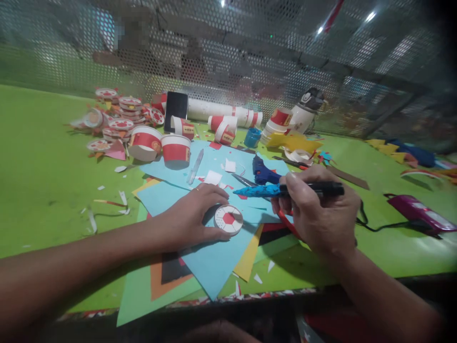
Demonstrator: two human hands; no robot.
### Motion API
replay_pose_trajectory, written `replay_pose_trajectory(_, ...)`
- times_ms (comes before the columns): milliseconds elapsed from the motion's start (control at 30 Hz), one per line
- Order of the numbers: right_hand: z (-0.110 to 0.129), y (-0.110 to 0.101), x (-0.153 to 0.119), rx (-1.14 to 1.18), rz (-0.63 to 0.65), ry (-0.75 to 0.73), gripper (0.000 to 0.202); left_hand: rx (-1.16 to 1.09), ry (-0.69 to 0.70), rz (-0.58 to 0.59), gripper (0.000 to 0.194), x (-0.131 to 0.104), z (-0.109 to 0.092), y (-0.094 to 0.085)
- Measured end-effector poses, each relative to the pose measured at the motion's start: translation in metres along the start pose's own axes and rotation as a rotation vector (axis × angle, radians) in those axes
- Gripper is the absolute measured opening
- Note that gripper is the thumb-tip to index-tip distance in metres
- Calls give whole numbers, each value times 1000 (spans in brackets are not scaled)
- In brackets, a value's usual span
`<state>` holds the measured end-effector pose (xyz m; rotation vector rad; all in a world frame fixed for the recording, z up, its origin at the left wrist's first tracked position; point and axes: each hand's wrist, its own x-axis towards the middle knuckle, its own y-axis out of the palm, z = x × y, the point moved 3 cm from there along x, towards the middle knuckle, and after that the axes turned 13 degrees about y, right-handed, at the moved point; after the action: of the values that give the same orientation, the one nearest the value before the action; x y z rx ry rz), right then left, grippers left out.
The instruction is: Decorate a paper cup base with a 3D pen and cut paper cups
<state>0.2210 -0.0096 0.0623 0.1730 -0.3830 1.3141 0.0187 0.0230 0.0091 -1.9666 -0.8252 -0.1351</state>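
Note:
My left hand [200, 214] curls around a small round white paper piece [233, 227] with a red hexagon in its middle and dark lines spreading to its rim, like a football. Thumb and fingers steady it on light blue paper [214, 267]. In my right hand [317, 214] is a marker pen [310, 189], black at the back and blue at the front. Its tip points left, a little above the round piece and apart from it. Behind the pen lies a dark blue glue gun [264, 171]. A red loop [288, 224] shows beneath my right hand, partly hidden.
Red-and-white paper cups [175, 151] stand behind the paper. Decorated round pieces [121, 125] are piled at the left. A dark phone [176, 112], a blue jar [253, 137], and a purple device [421, 214] with a black cord lie around. Perforated mesh [228, 62] rises behind the green table.

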Motion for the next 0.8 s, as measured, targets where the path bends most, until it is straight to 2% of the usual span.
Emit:
replay_pose_trajectory(233,-8,-7,14,21,-52,73,20,-29,-13,-68,44,-3,3,5)
replay_pose_trajectory(333,-10,-9,24,35,-81,46,15,-25,-30,-67,44,-2,2,4)
replay_pose_trajectory(467,-10,-15,38,-4,-94,55,20,-27,-73,-38,39,-2,-1,3)
replay_pose_trajectory(667,4,-24,71,-80,-103,114,24,-9,-49,-33,43,-3,3,5)
replay_pose_trajectory(800,9,-19,100,-164,-118,145,13,-5,-41,-39,43,-4,4,7)
